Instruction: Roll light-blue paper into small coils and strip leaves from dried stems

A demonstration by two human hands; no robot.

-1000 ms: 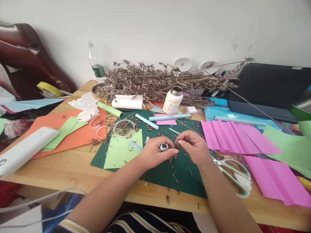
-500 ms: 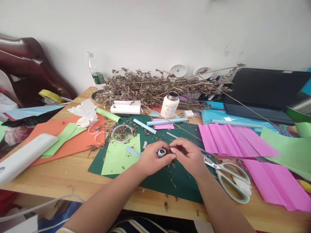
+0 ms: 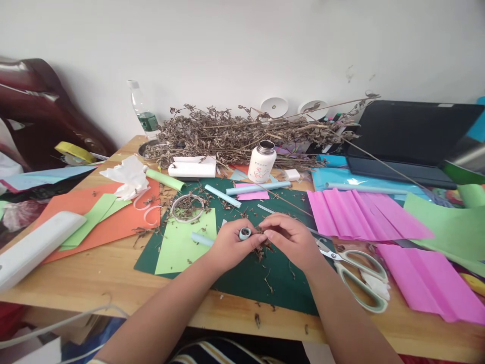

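Left hand (image 3: 231, 245) is clamped round a blue tube (image 3: 244, 233) — lower centre of the frame; right hand (image 3: 293, 240) is held beside, over dried leaves (image 3: 260, 252) — whether any are pinched cannot be told.

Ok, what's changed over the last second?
The right hand has shifted slightly toward the left hand, bringing their fingertips closer. Nothing larger was visibly picked up or released: the left still holds the light-blue tube. White bottle, scissors and dried stems stayed put.
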